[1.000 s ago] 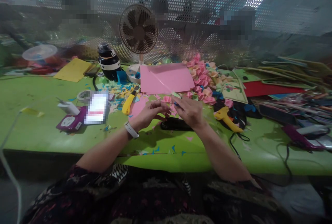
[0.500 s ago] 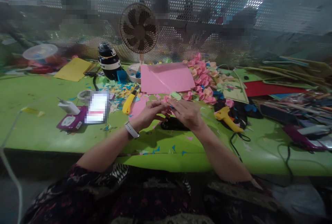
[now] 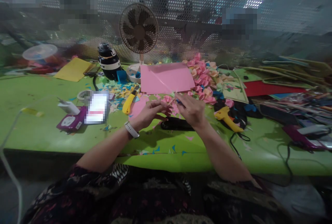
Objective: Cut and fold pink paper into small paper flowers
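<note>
My left hand [image 3: 153, 112], with a white watch band [image 3: 131, 130] at its wrist, is closed in a pinch over the desk. What lies between its fingertips is too small to make out. Close by on the right, my right hand [image 3: 193, 111] is curled, with a small dark blue thing [image 3: 178, 102] showing at its fingers. Below both hands lies a long black object [image 3: 176, 124], its right end partly covered by my right hand. Pink paper scraps [image 3: 175, 110] lie between the hands. Behind them rests a large pink paper sheet [image 3: 166, 78].
Folded pink paper pieces [image 3: 203, 77] are heaped at the back right. A yellow glue gun [image 3: 228, 119] lies right, a yellow cutter [image 3: 129, 102] left, beside a lit phone [image 3: 96, 107]. A fan [image 3: 139, 30] and a black bottle [image 3: 110, 63] stand behind.
The pale green paper piece at my right fingertips is no longer visible there. My right hand has turned and drawn slightly right, apart from my left, showing more of the black object.
</note>
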`<action>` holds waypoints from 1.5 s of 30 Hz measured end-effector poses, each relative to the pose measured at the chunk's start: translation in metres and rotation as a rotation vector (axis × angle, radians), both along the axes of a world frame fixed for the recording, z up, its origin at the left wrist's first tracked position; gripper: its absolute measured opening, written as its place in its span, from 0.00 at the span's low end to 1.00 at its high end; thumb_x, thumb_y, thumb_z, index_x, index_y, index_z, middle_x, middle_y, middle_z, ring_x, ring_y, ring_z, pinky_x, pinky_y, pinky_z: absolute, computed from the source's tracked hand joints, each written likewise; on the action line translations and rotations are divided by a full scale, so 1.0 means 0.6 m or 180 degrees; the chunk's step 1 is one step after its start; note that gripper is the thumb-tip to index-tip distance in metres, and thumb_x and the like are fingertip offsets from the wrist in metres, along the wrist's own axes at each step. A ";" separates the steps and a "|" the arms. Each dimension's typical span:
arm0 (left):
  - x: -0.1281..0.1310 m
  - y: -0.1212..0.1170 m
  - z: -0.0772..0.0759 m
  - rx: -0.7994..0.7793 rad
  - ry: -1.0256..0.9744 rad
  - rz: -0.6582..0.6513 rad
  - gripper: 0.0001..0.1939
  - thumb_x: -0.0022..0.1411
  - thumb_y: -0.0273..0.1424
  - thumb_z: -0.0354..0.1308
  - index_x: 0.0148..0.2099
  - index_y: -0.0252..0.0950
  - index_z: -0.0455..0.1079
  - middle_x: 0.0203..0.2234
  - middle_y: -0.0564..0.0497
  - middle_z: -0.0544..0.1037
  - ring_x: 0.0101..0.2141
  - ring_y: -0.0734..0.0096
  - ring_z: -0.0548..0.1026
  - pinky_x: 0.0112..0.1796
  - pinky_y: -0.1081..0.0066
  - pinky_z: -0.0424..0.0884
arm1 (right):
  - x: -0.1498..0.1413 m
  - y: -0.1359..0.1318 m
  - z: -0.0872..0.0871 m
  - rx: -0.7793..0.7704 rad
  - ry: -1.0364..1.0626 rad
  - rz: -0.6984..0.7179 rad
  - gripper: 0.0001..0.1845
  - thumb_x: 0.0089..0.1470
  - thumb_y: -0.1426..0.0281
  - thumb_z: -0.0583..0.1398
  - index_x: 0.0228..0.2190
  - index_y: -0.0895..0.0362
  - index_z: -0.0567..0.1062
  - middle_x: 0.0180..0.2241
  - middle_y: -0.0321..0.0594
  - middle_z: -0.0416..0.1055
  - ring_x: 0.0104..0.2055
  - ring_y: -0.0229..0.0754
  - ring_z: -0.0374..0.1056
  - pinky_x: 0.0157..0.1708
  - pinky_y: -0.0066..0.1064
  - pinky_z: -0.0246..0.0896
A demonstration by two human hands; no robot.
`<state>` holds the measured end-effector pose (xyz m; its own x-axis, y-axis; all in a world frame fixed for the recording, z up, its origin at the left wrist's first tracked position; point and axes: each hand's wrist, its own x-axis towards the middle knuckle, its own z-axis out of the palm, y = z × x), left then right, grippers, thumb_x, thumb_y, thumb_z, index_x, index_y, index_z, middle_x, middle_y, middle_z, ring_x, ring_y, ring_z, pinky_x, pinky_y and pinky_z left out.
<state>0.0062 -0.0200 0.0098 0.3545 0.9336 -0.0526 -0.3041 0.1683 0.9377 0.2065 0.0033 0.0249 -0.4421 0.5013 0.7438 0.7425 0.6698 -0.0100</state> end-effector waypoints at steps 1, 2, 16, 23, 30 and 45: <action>-0.001 0.001 -0.001 0.0014 -0.0003 0.0010 0.11 0.55 0.37 0.68 0.36 0.34 0.78 0.31 0.46 0.82 0.32 0.69 0.80 0.31 0.71 0.77 | 0.000 0.001 0.000 0.0013 0.0018 -0.0038 0.18 0.62 0.73 0.57 0.50 0.56 0.80 0.35 0.45 0.81 0.34 0.44 0.74 0.34 0.33 0.68; -0.001 0.001 -0.003 0.0027 0.0000 0.0017 0.10 0.55 0.36 0.67 0.36 0.34 0.78 0.31 0.46 0.82 0.32 0.69 0.80 0.31 0.71 0.77 | 0.000 0.002 -0.001 0.0033 0.0019 -0.0082 0.18 0.61 0.73 0.57 0.50 0.56 0.80 0.35 0.45 0.81 0.34 0.43 0.74 0.34 0.32 0.68; -0.002 0.004 0.001 -0.0065 -0.0127 0.0282 0.10 0.56 0.36 0.67 0.38 0.35 0.79 0.33 0.45 0.83 0.33 0.68 0.80 0.32 0.70 0.77 | -0.006 0.002 0.004 -0.0345 0.0072 -0.0189 0.22 0.57 0.72 0.59 0.53 0.58 0.76 0.39 0.45 0.80 0.32 0.43 0.73 0.31 0.31 0.63; -0.001 0.006 0.008 -0.0190 -0.0410 0.0490 0.11 0.51 0.35 0.71 0.36 0.35 0.79 0.31 0.47 0.82 0.30 0.72 0.79 0.30 0.73 0.76 | -0.013 -0.005 0.018 -0.1809 0.0558 0.0065 0.22 0.48 0.65 0.66 0.45 0.58 0.73 0.24 0.32 0.68 0.24 0.36 0.61 0.26 0.28 0.53; 0.000 0.001 0.014 -0.0198 -0.0407 0.0562 0.13 0.50 0.35 0.71 0.36 0.33 0.78 0.30 0.48 0.81 0.31 0.71 0.79 0.30 0.74 0.75 | -0.017 -0.006 0.037 -0.2955 0.1050 0.0291 0.21 0.47 0.57 0.67 0.39 0.57 0.71 0.24 0.31 0.65 0.25 0.37 0.60 0.28 0.28 0.54; -0.002 0.003 0.017 -0.0097 -0.0327 0.0523 0.08 0.54 0.31 0.67 0.37 0.33 0.79 0.29 0.48 0.80 0.29 0.72 0.78 0.32 0.71 0.76 | -0.015 0.005 0.033 -0.2663 0.1204 0.0668 0.16 0.54 0.57 0.61 0.30 0.57 0.80 0.27 0.39 0.75 0.28 0.39 0.64 0.29 0.31 0.58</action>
